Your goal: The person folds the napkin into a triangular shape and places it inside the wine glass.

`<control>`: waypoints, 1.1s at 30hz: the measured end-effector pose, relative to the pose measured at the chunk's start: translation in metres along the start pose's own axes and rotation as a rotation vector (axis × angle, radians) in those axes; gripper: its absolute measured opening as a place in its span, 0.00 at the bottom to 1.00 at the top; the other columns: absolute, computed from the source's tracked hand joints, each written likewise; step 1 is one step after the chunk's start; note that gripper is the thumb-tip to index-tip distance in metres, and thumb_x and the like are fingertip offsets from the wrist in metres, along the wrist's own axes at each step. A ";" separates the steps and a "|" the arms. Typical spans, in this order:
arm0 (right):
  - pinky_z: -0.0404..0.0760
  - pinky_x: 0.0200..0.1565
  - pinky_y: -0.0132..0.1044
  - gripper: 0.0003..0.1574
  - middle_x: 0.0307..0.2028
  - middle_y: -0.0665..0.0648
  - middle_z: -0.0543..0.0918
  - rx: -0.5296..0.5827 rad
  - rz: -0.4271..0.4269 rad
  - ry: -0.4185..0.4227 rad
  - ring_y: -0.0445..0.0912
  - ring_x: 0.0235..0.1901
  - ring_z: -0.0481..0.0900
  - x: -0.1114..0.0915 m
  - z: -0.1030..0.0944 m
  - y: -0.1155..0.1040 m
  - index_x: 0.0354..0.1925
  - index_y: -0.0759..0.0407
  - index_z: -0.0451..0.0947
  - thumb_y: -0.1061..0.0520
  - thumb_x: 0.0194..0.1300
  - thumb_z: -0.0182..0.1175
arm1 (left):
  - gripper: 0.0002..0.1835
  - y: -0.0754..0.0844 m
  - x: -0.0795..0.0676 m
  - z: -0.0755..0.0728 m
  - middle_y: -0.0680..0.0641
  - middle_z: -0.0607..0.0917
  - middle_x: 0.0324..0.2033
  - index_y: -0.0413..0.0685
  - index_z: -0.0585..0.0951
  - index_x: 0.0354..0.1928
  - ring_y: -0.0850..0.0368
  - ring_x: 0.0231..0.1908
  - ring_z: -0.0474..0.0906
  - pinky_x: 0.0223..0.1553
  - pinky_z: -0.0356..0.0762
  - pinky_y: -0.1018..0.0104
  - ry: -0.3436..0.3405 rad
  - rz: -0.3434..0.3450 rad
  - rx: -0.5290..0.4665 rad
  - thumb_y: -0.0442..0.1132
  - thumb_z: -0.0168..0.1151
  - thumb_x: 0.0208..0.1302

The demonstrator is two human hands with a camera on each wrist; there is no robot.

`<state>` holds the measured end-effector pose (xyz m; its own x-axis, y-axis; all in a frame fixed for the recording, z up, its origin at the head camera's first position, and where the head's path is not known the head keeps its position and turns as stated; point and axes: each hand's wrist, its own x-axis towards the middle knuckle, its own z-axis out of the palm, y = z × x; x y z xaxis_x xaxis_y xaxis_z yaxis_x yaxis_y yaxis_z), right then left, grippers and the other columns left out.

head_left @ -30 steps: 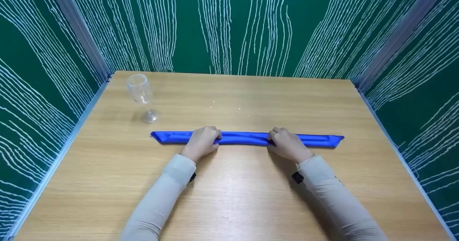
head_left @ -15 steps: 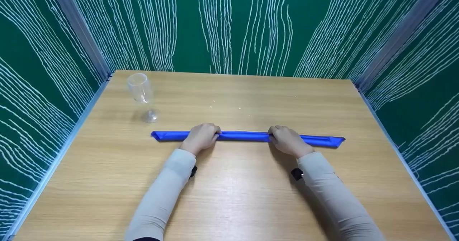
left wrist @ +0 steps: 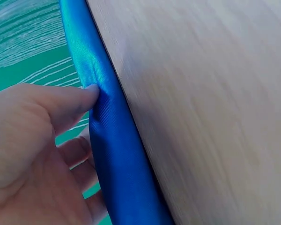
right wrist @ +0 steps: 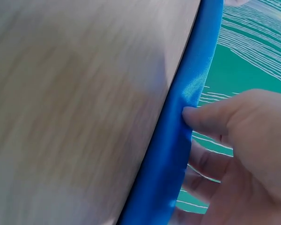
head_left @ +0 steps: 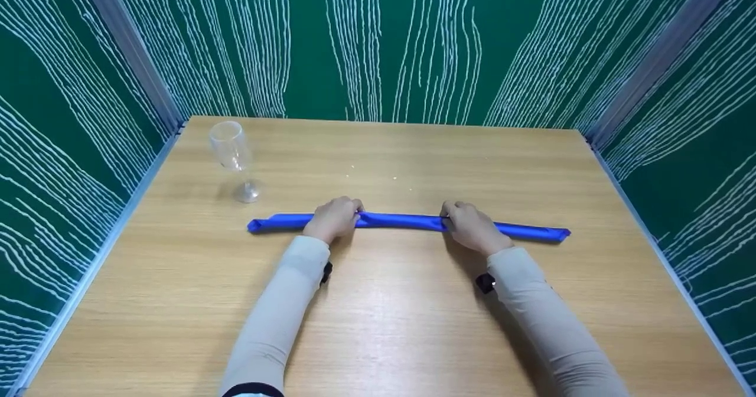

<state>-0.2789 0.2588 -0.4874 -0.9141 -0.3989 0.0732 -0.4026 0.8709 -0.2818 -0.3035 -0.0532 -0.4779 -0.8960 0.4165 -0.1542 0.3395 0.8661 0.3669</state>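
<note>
A long, narrow roll of shiny blue cloth (head_left: 401, 221) lies across the wooden table, its ends slightly slanted. My left hand (head_left: 334, 217) grips it left of the middle; in the left wrist view the thumb (left wrist: 79, 101) presses the near side while the other fingers curl behind the cloth (left wrist: 117, 154). Right of the middle, my right hand (head_left: 472, 227) holds the same roll, with its thumb (right wrist: 206, 119) against the cloth (right wrist: 173, 136) and fingers bent behind in the right wrist view. The fingertips at the far side are partly hidden by the roll.
A clear stemmed glass (head_left: 233, 155) stands upright at the table's back left, beyond the roll's left end. Several tiny pale specks lie on the table (head_left: 413, 326) behind the roll. Green walls with white lines (head_left: 407, 48) enclose the back and sides.
Both hands have shifted slightly away from the body. The blue cloth roll has become narrower, its near edge moving away, and its left end has turned more rounded.
</note>
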 end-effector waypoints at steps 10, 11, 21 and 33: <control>0.84 0.42 0.54 0.07 0.35 0.64 0.81 0.001 -0.030 0.084 0.62 0.39 0.83 0.001 0.002 -0.001 0.41 0.66 0.86 0.68 0.64 0.65 | 0.12 0.007 0.000 0.004 0.45 0.77 0.50 0.51 0.80 0.56 0.46 0.53 0.73 0.53 0.75 0.47 0.046 -0.034 0.075 0.37 0.55 0.75; 0.84 0.42 0.53 0.07 0.35 0.64 0.82 0.006 -0.027 0.081 0.61 0.39 0.83 0.001 0.002 -0.001 0.41 0.66 0.86 0.67 0.64 0.65 | 0.12 0.008 0.000 0.004 0.45 0.77 0.50 0.50 0.80 0.56 0.46 0.53 0.73 0.54 0.75 0.46 0.050 -0.035 0.084 0.36 0.55 0.75; 0.84 0.41 0.52 0.07 0.34 0.63 0.81 0.014 0.010 0.053 0.60 0.37 0.83 0.004 0.004 0.000 0.42 0.66 0.86 0.67 0.65 0.64 | 0.26 0.036 0.010 0.016 0.46 0.75 0.62 0.48 0.74 0.67 0.48 0.65 0.69 0.67 0.65 0.50 0.033 0.104 0.001 0.23 0.52 0.68; 0.84 0.41 0.54 0.07 0.33 0.62 0.81 0.033 -0.002 0.065 0.60 0.37 0.83 0.002 0.002 0.003 0.41 0.65 0.86 0.67 0.64 0.64 | 0.16 0.049 0.019 0.022 0.47 0.85 0.52 0.45 0.85 0.52 0.51 0.58 0.77 0.63 0.72 0.62 0.112 0.156 -0.203 0.27 0.51 0.74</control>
<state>-0.2816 0.2599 -0.4895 -0.9149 -0.3803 0.1351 -0.4036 0.8598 -0.3130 -0.2975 0.0034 -0.4833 -0.8671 0.4978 0.0173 0.4221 0.7160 0.5560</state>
